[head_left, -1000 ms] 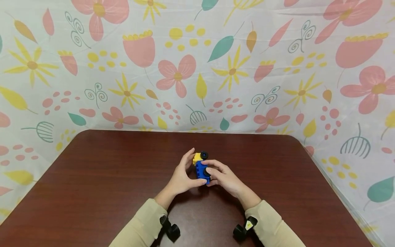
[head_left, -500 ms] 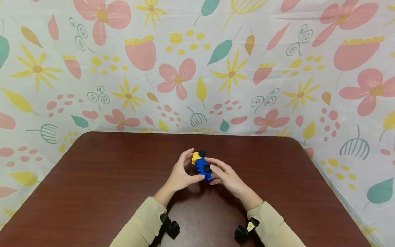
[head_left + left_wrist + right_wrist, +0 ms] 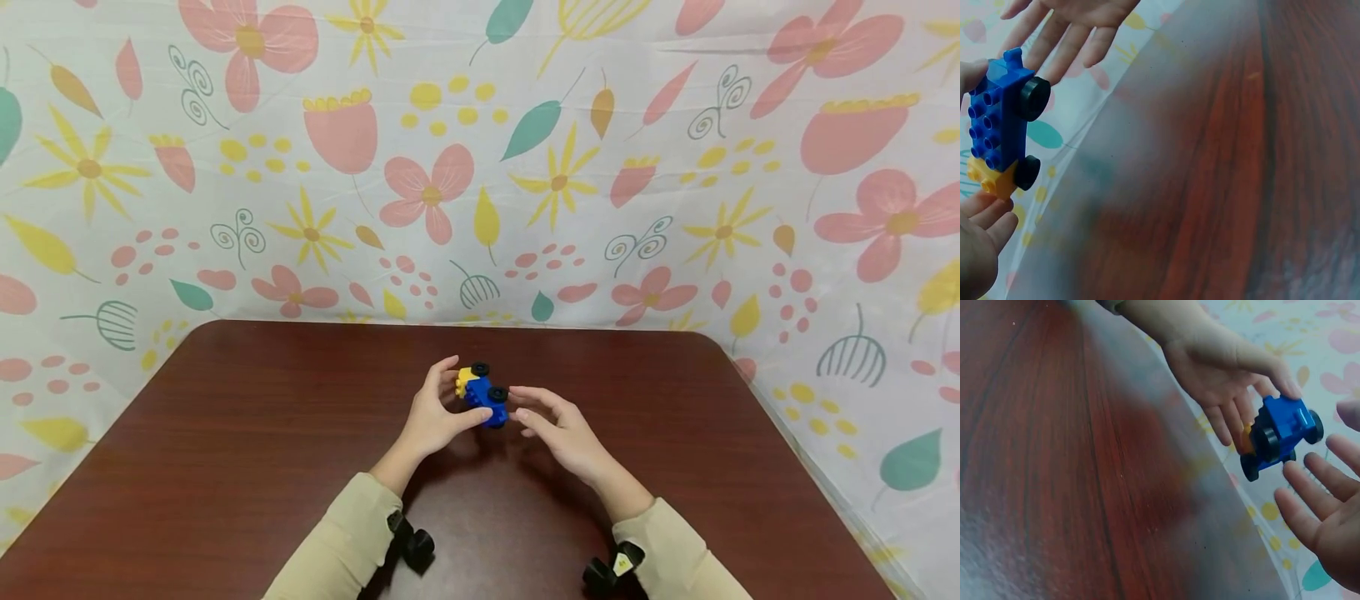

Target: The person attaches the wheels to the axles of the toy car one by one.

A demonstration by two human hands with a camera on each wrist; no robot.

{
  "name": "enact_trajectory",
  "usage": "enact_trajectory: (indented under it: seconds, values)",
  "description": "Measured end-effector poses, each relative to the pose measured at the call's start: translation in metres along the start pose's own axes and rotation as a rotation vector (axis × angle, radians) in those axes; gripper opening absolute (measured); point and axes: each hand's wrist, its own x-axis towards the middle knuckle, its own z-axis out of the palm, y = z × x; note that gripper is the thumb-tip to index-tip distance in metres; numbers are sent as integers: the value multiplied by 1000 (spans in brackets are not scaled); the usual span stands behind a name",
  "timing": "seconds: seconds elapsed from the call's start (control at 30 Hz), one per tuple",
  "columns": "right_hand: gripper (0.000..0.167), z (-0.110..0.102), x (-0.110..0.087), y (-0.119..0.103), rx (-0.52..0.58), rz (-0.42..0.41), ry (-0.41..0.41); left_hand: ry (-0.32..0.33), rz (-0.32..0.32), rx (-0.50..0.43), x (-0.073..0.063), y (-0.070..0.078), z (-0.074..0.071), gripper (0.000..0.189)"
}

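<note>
A toy block car (image 3: pixel 477 392) with a blue studded body, black wheels (image 3: pixel 1035 99) and a yellow block (image 3: pixel 994 180) at one end is held above the table. My left hand (image 3: pixel 429 421) grips it lengthwise, thumb on the blue end and fingers at the yellow end. In the head view the car is tipped so that its studs face left and its wheels face right. My right hand (image 3: pixel 572 433) is beside the blue end, fingers spread and slightly bent, holding nothing. In the right wrist view its fingertips (image 3: pixel 1291 472) are close to the wheels.
The brown wooden table (image 3: pixel 262 433) spreads out below both hands. Behind it hangs a white cloth (image 3: pixel 465 100) with pink, yellow and green flower prints. A black wrist device (image 3: pixel 416 546) sits at the left cuff, another device (image 3: pixel 607 571) at the right.
My right hand has come off the car and drawn away to the right. My left hand has moved slightly left with the car, which has turned so its blue end points more to the right.
</note>
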Motion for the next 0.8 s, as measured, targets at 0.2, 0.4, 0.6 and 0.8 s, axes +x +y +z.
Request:
enact_trajectory:
  seconds: [0.2,0.4,0.6,0.8]
  values:
    - [27,5,-5,-4,-69,-117,93,46,-29,13,0,3,1,83]
    - [24,13,-7,-5,-134,-213,126,77,-71,27,0,2,3,84]
    - [24,21,-12,-26,-213,-201,144,113,-127,16,0,3,7,85]
    - [27,22,-9,-9,-289,-196,195,148,-176,22,-4,10,9,88]
